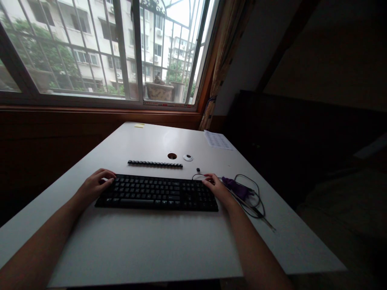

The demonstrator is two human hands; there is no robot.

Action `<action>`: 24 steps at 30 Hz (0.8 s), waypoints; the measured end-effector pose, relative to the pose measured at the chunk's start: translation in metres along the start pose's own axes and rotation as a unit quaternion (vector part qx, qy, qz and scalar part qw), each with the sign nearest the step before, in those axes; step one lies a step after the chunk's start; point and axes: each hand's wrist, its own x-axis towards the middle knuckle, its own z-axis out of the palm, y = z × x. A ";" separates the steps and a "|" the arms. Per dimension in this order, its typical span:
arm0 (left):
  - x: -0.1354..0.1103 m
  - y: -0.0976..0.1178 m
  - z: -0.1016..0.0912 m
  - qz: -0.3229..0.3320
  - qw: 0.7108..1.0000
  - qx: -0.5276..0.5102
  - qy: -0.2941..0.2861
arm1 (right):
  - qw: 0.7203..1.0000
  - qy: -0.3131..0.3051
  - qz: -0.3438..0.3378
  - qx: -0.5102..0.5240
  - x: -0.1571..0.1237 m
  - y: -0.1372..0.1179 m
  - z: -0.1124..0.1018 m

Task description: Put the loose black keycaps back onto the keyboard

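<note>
A black keyboard (148,191) lies flat on the white table (151,249), its long side towards me. My left hand (96,183) grips its upper left corner, thumb on the near side and fingers curled round the edge. At the upper right, my right hand (215,185) has its thumb and fingers closed on the keyboard's far edge. Beyond the keyboard stretches a straight row of black keycaps (155,164). One small black piece, perhaps a loose keycap (198,170), sits apart just past my right hand.
Right of my right hand lie a purple cloth pouch (236,188), a looped black cable (262,201) and thin rods (267,223). Further back are a round cable hole (172,156), a white disc-shaped cover (188,158), printed paper (218,140) and yellow sticky notes (139,125).
</note>
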 end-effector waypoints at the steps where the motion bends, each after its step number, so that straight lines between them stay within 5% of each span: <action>1: 0.000 0.000 0.000 0.003 1.000 -0.002 0.001 | 1.000 -0.009 -0.004 0.000 0.000 0.000 0.000; 12: -0.001 -0.002 0.000 0.015 1.000 0.005 0.002 | 1.000 -0.010 -0.015 0.000 0.000 0.003 -0.001; 20: -0.001 -0.002 0.000 0.017 1.000 0.007 0.006 | 0.995 0.083 -0.027 -0.037 0.009 0.010 0.007; 24: -0.001 -0.001 0.000 0.015 1.000 0.009 0.005 | 0.995 0.080 -0.038 -0.049 0.019 0.013 0.006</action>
